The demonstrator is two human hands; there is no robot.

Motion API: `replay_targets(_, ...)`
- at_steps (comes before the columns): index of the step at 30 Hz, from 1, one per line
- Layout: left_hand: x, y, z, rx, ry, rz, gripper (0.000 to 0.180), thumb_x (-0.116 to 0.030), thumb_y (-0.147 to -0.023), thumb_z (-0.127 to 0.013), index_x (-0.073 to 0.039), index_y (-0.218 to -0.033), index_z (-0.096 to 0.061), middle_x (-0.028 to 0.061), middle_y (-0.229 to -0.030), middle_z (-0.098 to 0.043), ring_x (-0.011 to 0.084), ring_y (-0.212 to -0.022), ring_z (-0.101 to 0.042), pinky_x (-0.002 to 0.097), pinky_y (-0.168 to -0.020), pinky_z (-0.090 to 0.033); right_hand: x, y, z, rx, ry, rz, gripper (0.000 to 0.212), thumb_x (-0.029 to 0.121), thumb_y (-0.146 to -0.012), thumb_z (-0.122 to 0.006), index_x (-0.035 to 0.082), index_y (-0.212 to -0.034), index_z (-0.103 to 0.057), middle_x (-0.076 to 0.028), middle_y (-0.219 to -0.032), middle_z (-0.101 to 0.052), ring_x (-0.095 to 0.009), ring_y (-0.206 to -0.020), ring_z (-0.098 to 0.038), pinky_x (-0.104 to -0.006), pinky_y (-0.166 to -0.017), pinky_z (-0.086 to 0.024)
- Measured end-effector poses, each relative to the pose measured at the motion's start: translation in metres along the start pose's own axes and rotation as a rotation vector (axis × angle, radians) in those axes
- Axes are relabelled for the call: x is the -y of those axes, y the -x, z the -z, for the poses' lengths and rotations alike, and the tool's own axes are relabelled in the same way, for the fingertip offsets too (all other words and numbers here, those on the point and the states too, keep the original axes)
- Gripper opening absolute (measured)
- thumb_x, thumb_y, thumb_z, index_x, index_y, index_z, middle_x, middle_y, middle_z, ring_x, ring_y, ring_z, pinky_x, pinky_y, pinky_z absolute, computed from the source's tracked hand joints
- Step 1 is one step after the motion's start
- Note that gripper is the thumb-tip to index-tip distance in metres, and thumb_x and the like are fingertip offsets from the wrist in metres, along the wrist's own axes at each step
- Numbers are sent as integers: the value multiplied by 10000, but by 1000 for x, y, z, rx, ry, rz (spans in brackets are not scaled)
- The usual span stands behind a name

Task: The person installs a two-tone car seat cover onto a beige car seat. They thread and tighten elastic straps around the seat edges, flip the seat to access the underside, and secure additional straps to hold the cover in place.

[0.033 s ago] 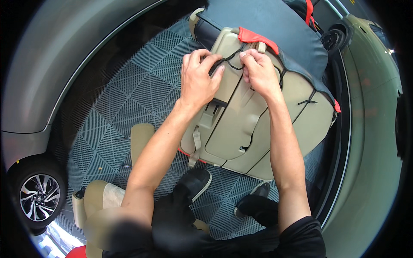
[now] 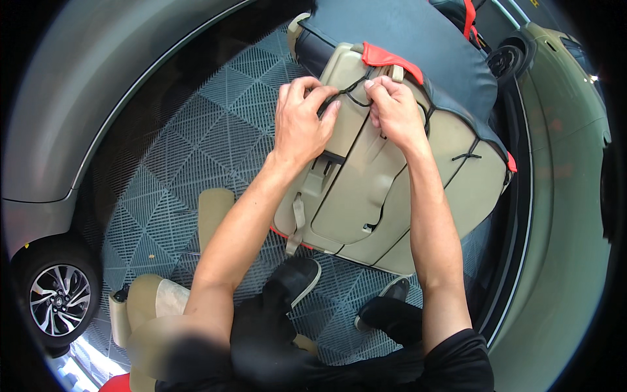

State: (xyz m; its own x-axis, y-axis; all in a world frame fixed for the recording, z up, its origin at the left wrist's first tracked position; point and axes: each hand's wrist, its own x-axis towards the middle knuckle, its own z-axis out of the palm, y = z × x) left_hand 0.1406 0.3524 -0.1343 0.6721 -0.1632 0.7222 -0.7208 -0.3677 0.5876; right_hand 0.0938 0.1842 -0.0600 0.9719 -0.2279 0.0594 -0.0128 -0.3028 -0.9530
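Both hands are at the far end of a beige car seat back (image 2: 356,176), working a black cord (image 2: 358,85). My left hand (image 2: 302,117) pinches one end of the cord between thumb and fingers. Closed on the other side of it is my right hand (image 2: 394,108). Between them the cord crosses and makes a small loop. A dark blue-grey seat cover (image 2: 398,39) with red trim (image 2: 392,57) wraps the seat's far side. Further right, another black cord is tied in a knot (image 2: 467,155) on the beige panel.
A grey car body (image 2: 104,85) with a wheel (image 2: 60,300) stands on the left, and a greenish car body (image 2: 555,196) on the right. Beige seat parts (image 2: 144,300) lie near my left arm. Grey grid tiles (image 2: 176,170) cover the floor.
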Motion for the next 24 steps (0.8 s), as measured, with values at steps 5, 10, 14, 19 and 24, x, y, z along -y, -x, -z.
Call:
replay_targets(5, 5, 7, -2, -25, 190, 204, 386, -163, -827, -794, -49, -1180, -685, 123, -1159, -628, 344, -1134, -593, 428, -968, -509, 2, 3, 12, 11, 132, -6, 354, 316, -1047, -599, 100, -774, -529, 74, -633, -440, -49, -516, -448, -255, -491, -372)
replay_targets(10, 28, 24, -7, 102, 407, 543, 448, -335, -877, -826, -18, -1157, -680, 144, -1160, -682, 273, -1038, -667, 383, -915, -543, 9, 4, 5, 14, 411, 66, 431, 325, -1046, -605, 55, -721, -515, 45, -600, -438, -71, -541, -410, -295, -511, -371)
replay_targets(14, 36, 32, -31, -103, 440, 378, 371, -294, -885, -820, -7, -1087, -698, 158, -1130, -697, 291, -1025, -679, 383, -905, -549, -5, 7, -19, -41, 586, 266, 436, 305, -1018, -611, -32, -752, -534, -145, -598, -465, -184, -541, -440, -404, -562, -426)
replay_targets(19, 40, 31, -36, -157, 441, 279, 273, -218, -889, -812, 7, -1001, -706, 180, -1122, -697, 308, -1043, -683, 387, -888, -550, -6, 14, -45, -13, 669, 285, 380, 290, -996, -555, -29, -811, -647, -269, -740, -655, -458, -707, -654, -525, -691, -528)
replay_targets(24, 29, 11, -35, -204, 376, 316, 219, -193, -889, -806, 1, -892, -703, 134, -955, -691, 270, -865, -672, 370, -751, -537, -7, 21, -50, 12, 706, 285, 359, 267, -993, -541, -23, -820, -663, -273, -746, -676, -484, -738, -673, -555, -728, -553)
